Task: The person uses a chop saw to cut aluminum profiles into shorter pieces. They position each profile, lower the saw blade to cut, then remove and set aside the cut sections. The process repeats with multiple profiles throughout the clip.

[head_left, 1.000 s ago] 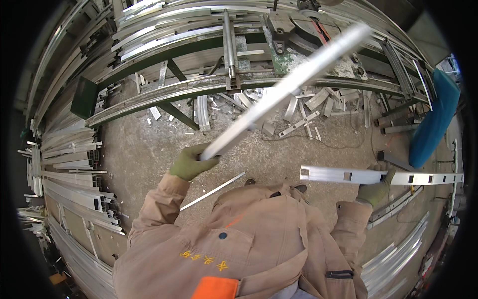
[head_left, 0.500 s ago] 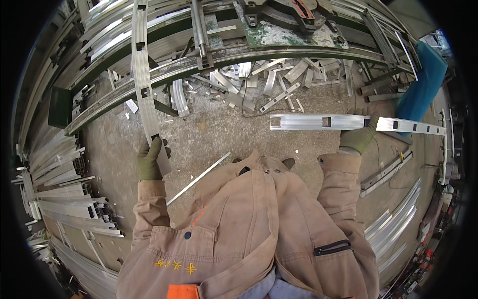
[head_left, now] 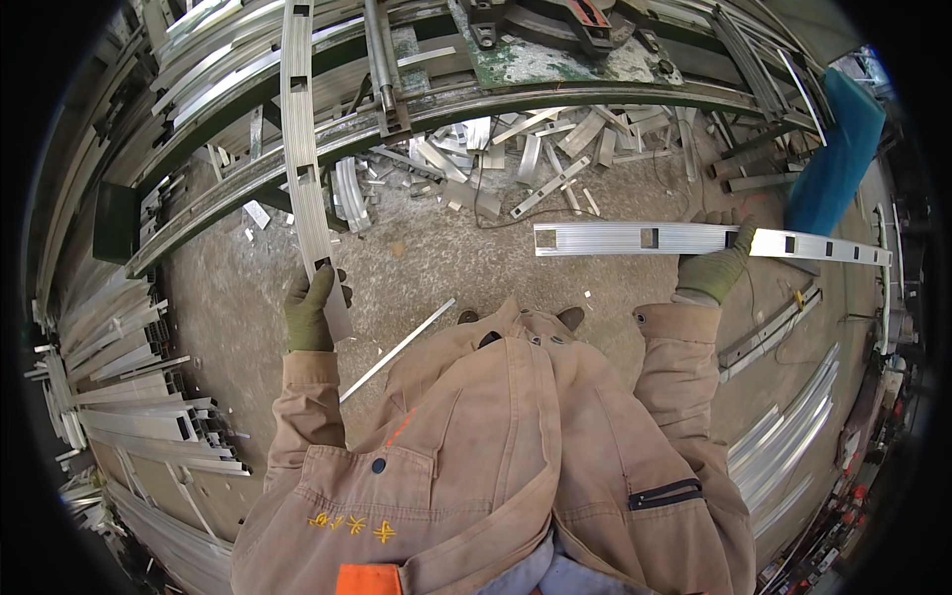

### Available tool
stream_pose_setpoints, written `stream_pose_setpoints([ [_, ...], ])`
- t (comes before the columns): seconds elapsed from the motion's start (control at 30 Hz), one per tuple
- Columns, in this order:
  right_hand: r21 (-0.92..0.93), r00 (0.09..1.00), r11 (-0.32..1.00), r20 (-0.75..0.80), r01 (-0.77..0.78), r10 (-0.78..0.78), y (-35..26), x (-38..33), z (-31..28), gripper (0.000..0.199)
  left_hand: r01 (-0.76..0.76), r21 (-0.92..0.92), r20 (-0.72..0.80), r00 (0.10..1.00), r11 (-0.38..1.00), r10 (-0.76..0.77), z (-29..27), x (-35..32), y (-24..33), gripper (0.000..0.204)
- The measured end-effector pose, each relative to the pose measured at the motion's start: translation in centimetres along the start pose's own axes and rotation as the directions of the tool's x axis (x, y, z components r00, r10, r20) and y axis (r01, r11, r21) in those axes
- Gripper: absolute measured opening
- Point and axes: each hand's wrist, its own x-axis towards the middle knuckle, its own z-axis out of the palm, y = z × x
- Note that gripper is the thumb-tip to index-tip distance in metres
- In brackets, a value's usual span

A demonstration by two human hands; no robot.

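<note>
My left hand [head_left: 313,309], in an olive glove, is closed round the near end of a long aluminium profile [head_left: 305,188] with square cut-outs along it. That profile runs away from me, passing over the rail of a green bench. Out to the right, my right hand [head_left: 714,266], gloved alike, grips a second slotted aluminium profile [head_left: 605,238], which lies crosswise in the air above the floor. Its left end points toward the middle; its right end reaches toward the far right. Some fingers of both hands are hidden behind the metal.
A green bench rail [head_left: 436,115] crosses ahead, with a machine on a worn green plate [head_left: 555,63]. Beneath it lie many metal offcuts [head_left: 531,159]. Stacked profiles [head_left: 149,421] fill the left; more lengths [head_left: 788,421] lie right. A blue sheet-like object [head_left: 838,149] stands far right. A thin strip [head_left: 397,349] lies near my feet.
My left hand and its profile have shifted slightly to the right and a little away from me. My right hand and its profile have hardly moved.
</note>
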Motion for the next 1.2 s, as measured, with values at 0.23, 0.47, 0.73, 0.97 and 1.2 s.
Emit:
stream_pose_setpoints([
  [0.23, -0.015, 0.991, 0.999, -0.127, 0.033, -0.035, -1.8, -2.2, 0.3, 0.045, -0.029, -0.011, 0.035, 0.999, 1.0, 0.029, 1.6, -0.7, 0.8, 0.032],
  [0.47, -0.033, 0.999, 0.999, 0.032, 0.01, -0.009, -3.2, -1.4, -4.4, 0.032, 0.017, -0.064, 0.136, 0.991, 0.998, -0.008, 2.0, -0.9, 2.0, 0.045],
  [0.73, 0.002, 0.991, 0.992, -0.054, 0.125, -0.125, -5.7, -3.5, -4.8, 0.042, 0.139, -0.287, 0.309, 0.95, 0.948, -0.045, 3.2, 0.0, 3.3, 0.067],
  [0.97, -0.062, 0.976, 0.992, -0.179, 0.113, -0.123, -8.0, -3.4, -6.0, 0.034, -0.221, -0.199, 0.241, 0.933, 0.955, 0.266, 2.3, -1.2, 2.9, 0.05],
  [1.2, -0.049, 0.966, 0.996, -0.246, 0.071, -0.081, -4.1, -3.3, -12.4, 0.028, -0.097, 0.1, 0.554, 0.832, 0.99, 0.026, 7.7, -1.2, 4.2, 0.045],
])
